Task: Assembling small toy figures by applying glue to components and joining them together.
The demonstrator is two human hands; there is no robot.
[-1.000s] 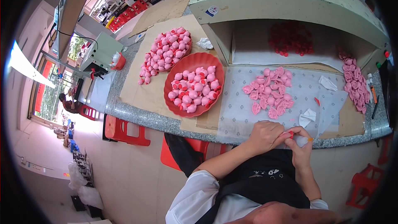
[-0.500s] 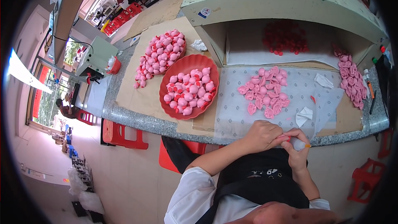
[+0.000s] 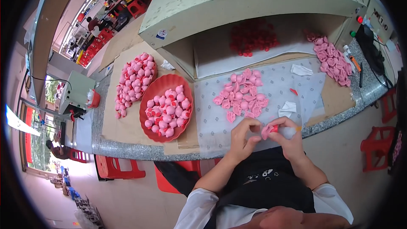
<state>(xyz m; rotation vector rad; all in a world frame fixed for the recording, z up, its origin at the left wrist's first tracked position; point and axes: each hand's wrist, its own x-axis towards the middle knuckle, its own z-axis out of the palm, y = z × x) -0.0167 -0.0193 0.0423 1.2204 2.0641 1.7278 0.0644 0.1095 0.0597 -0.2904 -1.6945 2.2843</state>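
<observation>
Small pink-and-red soft piece (image 3: 266, 132): located above the bench's near edge, pinched between thumb and fingers of the right hand (image 3: 291, 138). Left hand (image 3: 243, 139) is just beside it, thumb and forefinger parted, nothing visibly gripped. Beyond the hands, a pile of pink pieces (image 3: 243, 96) lies on a patterned white sheet (image 3: 207, 121). To the left stands a fluted red bowl (image 3: 166, 83) containing pink-and-red pieces.
</observation>
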